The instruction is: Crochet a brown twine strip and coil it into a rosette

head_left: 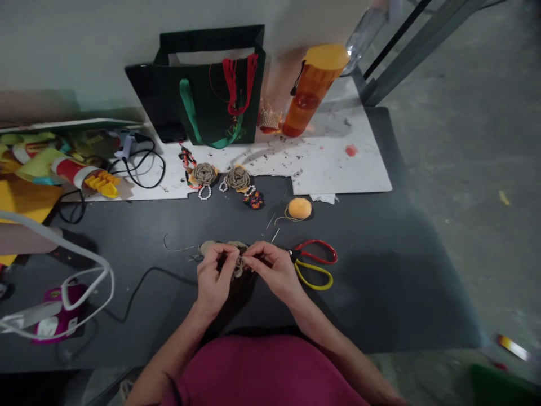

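My left hand (215, 276) and my right hand (273, 268) meet over the grey table, fingertips pinched on a small tan braided cord piece (239, 269). Loops of it hang below the fingertips; the rest is partly covered by my fingers. Beside my left hand, a tan ball of thread (207, 247) trails a loose thread to the left. Just right of my right hand lie scissors (315, 265) with one red and one yellow handle, their blades hidden. Close above that hand is a needle-like stick (275, 235). A ball of orange yarn (300, 208) sits farther back.
Two coiled tan rosettes (239, 177) with beaded loops lie at the white board's edge (342, 175). Behind stand a dark green paper bag (220, 107) and an orange bottle (315, 90). White cable (91, 254) and a magenta object (63, 316) occupy the left.
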`<state>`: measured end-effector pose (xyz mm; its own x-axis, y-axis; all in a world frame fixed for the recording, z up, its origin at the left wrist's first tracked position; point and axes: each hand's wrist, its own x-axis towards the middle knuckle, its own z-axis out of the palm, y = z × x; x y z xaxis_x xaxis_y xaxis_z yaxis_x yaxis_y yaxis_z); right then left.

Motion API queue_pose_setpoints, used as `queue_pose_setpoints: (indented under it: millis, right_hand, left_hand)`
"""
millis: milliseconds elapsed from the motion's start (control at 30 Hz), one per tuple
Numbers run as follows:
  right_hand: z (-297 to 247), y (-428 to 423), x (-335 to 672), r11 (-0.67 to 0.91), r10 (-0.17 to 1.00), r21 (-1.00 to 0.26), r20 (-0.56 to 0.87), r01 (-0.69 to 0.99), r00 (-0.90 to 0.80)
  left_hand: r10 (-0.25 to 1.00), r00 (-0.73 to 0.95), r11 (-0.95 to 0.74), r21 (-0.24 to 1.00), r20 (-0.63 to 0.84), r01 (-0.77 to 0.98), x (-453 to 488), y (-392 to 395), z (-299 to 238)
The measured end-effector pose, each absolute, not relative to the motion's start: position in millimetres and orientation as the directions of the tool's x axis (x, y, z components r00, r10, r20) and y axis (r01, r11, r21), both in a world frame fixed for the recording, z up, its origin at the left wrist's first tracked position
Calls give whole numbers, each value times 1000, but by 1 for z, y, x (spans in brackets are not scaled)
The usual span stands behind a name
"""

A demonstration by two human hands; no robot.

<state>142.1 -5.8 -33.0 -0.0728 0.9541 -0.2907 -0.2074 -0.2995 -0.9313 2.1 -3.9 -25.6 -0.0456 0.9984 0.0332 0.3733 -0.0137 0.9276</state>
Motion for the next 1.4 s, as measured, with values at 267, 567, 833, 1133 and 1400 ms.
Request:
queue_pose_setpoints:
  millis: [267,567,833,1133,1400]
  right_hand:
    - [-32,-5,143,-341,938,-889,-344,-304,-47]
    - [-36,-5,145,-292,949,-888,-316,-357,12]
    - [-41,-4,146,-307,938,-860,-345,-407,21]
    - [-33,-3,149,-311,950,-906,-300,-289,-83]
    - [-33,-3,149,-375,927,-887,-365,-270,-89]
  left_hand:
    - [976,-53,217,965,-212,148,0,-5,-22]
    - [937,86,329,938,-339,105,4,2,-13]
    - [809,191,562,827,-556,27,1,5,-7]
    - [830,218,509,857,-513,80,1,6,-6]
    - [808,281,526,849,-518,52,0,6,-7]
